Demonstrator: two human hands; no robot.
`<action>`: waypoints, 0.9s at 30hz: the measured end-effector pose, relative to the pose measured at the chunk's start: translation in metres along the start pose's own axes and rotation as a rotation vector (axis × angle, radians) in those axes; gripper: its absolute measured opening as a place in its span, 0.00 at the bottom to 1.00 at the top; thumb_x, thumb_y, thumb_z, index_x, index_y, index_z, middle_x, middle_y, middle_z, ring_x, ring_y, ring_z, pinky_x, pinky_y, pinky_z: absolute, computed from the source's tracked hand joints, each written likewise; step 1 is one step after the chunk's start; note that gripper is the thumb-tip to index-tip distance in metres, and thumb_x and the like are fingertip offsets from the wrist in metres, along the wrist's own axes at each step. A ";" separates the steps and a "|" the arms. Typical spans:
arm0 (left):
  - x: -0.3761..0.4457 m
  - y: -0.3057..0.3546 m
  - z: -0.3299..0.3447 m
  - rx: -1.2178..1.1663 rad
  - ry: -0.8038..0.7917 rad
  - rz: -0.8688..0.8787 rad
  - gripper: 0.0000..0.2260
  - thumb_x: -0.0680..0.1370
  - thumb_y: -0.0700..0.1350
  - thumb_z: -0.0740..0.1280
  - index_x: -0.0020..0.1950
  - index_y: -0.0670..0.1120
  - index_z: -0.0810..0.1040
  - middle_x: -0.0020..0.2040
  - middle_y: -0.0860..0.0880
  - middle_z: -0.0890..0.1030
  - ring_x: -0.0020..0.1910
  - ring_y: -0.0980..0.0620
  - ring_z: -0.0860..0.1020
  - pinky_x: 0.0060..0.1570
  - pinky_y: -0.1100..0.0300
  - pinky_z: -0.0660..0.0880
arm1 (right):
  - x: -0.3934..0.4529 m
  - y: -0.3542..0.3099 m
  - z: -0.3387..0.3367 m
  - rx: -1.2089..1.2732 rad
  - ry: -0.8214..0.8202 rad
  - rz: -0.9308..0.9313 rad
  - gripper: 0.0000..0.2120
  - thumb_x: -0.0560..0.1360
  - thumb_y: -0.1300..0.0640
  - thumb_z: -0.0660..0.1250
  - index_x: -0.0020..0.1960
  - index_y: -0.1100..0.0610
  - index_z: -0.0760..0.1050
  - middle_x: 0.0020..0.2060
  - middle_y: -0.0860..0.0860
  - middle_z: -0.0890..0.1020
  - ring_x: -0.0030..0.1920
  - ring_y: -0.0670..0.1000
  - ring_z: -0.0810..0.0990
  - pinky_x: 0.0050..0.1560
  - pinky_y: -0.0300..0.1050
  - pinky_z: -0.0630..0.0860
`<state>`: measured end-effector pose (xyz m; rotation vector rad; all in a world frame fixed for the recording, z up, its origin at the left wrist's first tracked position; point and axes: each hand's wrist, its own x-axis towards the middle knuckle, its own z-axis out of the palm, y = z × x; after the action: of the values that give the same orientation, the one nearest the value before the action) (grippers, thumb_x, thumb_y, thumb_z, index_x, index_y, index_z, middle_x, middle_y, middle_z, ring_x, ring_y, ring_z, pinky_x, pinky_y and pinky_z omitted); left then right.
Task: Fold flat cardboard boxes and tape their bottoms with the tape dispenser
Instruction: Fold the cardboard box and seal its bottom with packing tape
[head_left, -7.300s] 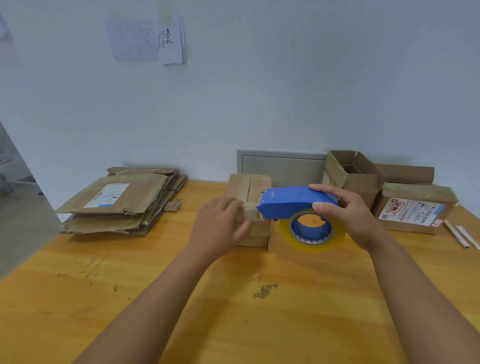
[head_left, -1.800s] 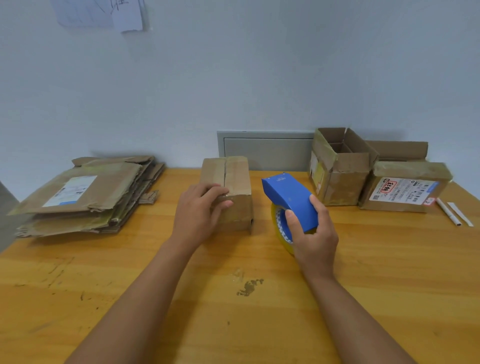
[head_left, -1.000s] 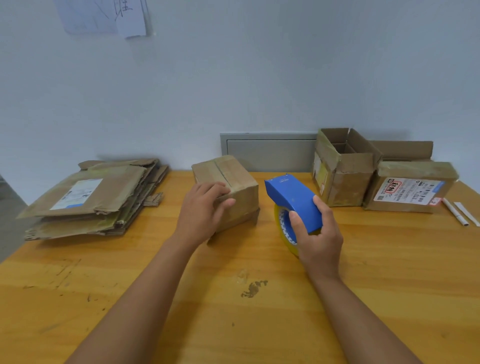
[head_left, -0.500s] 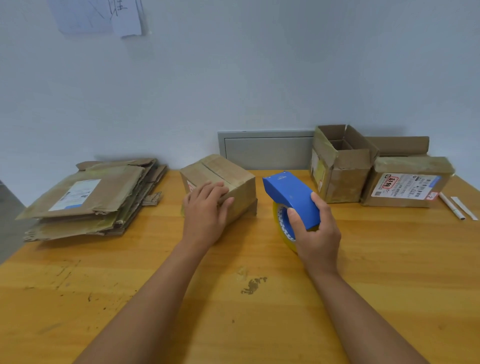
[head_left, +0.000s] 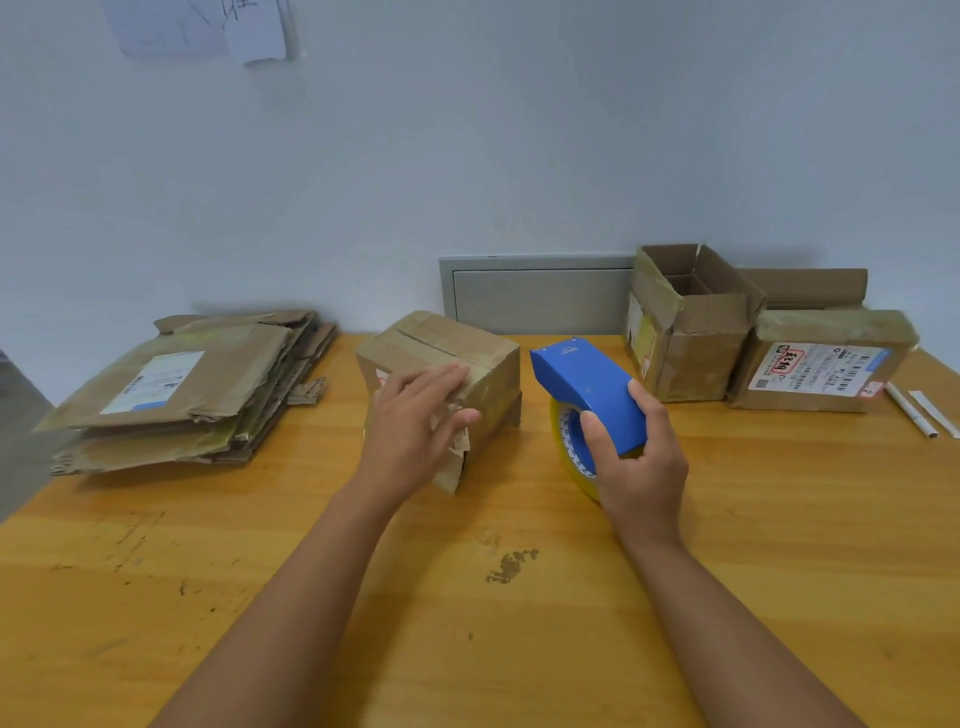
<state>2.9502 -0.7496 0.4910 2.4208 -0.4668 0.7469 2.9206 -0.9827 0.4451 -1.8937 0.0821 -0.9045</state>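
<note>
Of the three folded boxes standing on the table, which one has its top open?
The middle box, right of the tape dispenser: its flaps stand up. The box under the left hand and the labelled box at far right are closed.

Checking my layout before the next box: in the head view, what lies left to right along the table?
Flat stack → left hand on folded box → tape dispenser in right hand → open box → labelled box → white sticks.

I see a wooden table (head_left: 779, 545): flattened cardboard stack (head_left: 182, 389) beyond my left hand (head_left: 415, 431), two boxes (head_left: 691, 338) beyond my right hand (head_left: 639, 457).
</note>
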 end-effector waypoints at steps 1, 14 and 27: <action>0.001 0.002 -0.001 -0.010 0.015 -0.019 0.22 0.75 0.55 0.71 0.66 0.49 0.78 0.62 0.54 0.80 0.60 0.49 0.71 0.59 0.48 0.69 | 0.000 0.000 0.000 -0.001 0.001 -0.002 0.30 0.73 0.40 0.67 0.71 0.52 0.70 0.57 0.47 0.75 0.53 0.46 0.74 0.45 0.29 0.68; 0.006 0.011 0.001 0.078 0.043 0.046 0.20 0.72 0.59 0.71 0.57 0.48 0.84 0.59 0.53 0.82 0.58 0.48 0.74 0.54 0.53 0.62 | 0.000 0.002 -0.001 0.015 -0.003 -0.007 0.31 0.73 0.39 0.67 0.72 0.51 0.70 0.58 0.46 0.74 0.54 0.45 0.74 0.45 0.27 0.69; 0.010 0.001 -0.001 0.064 0.003 0.065 0.13 0.77 0.53 0.70 0.59 0.49 0.83 0.62 0.54 0.80 0.61 0.49 0.72 0.55 0.54 0.59 | 0.000 0.001 -0.001 0.005 -0.002 -0.012 0.31 0.73 0.38 0.67 0.72 0.52 0.70 0.57 0.45 0.73 0.51 0.37 0.71 0.44 0.24 0.69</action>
<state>2.9577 -0.7513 0.4981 2.4734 -0.5310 0.8043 2.9205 -0.9837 0.4447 -1.8923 0.0675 -0.9095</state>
